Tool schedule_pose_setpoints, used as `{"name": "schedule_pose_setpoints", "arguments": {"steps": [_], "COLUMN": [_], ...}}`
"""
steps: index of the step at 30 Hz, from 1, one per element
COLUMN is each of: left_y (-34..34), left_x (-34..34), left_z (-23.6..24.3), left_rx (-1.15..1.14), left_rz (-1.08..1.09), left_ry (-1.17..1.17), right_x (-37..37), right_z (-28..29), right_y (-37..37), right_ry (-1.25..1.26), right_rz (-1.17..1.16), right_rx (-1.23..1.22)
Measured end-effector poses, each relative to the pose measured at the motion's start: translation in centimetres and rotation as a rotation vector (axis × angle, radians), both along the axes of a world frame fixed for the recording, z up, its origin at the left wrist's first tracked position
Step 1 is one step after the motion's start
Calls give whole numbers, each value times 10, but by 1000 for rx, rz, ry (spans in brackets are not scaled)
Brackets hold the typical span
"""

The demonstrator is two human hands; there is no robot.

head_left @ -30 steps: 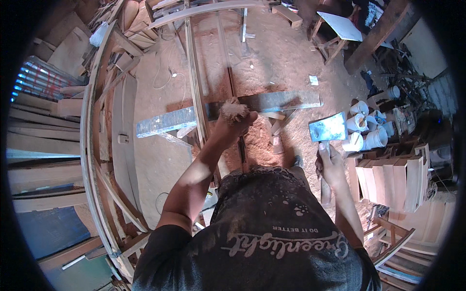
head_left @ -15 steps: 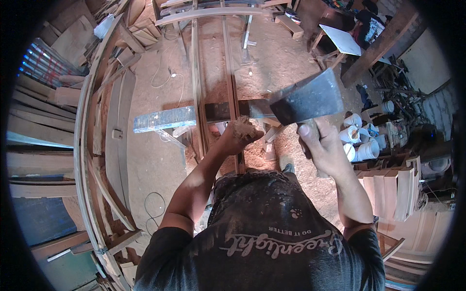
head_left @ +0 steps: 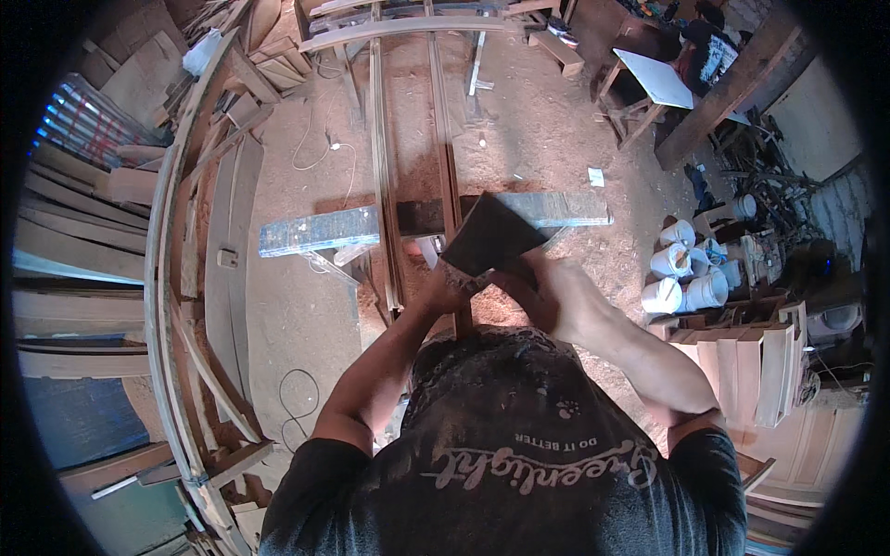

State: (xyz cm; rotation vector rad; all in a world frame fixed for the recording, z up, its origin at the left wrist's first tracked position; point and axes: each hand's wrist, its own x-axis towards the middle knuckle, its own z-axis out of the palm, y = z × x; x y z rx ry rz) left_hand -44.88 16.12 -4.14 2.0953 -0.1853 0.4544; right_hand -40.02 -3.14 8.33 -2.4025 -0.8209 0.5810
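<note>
A putty knife [head_left: 493, 236] with a broad dark blade is in my right hand [head_left: 561, 301], its fingers wrapped round the handle. The blade lies tilted over my left hand [head_left: 443, 295], which is closed round a brown crumbly lump [head_left: 461, 278]; the blade hides much of it. Both hands are close together in front of my waist. Beneath and beyond them, two long wooden strips, a left one [head_left: 382, 139] and a right one [head_left: 439, 102], run away from me across a paint-marked plank trestle [head_left: 320, 230].
Another wooden trestle [head_left: 399, 32] supports the strips' far ends. A long wooden frame [head_left: 159, 278] and stacked boards [head_left: 83, 232] line the left. White buckets [head_left: 706, 289] and cut wood pieces [head_left: 742, 366] stand at the right. A person [head_left: 709, 56] sits beside a white-topped table [head_left: 654, 76] far right.
My right hand has moved left and inward, bringing the putty knife from the right side over my left hand. The blade has turned and now covers part of the lump.
</note>
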Motion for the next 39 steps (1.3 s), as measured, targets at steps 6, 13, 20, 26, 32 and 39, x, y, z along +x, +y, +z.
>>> {"name": "schedule_pose_setpoints", "arguments": {"steps": [6, 13, 20, 26, 32, 39], "left_y": [5, 5, -1, 14, -2, -2], "left_x": [14, 16, 21, 28, 15, 10], "left_z": [-21, -17, -10, -4, 14, -25], "left_rx": [-96, -488, 812, 360, -309, 306], "left_rz": [-245, -339, -256, -162, -151, -209], "left_ry": [253, 241, -138, 131, 344, 30], "right_x": [-9, 1, 4, 4, 11, -7], "right_z": [-46, -39, -12, 8, 21, 40], "right_y": [-19, -26, -38, -48, -42, -24], "right_ry": [-59, -93, 422, 336, 273, 185], "right_rz": [-32, -138, -424, -370, -287, -267], "right_rx": [406, 190, 399, 332, 427, 949]}}
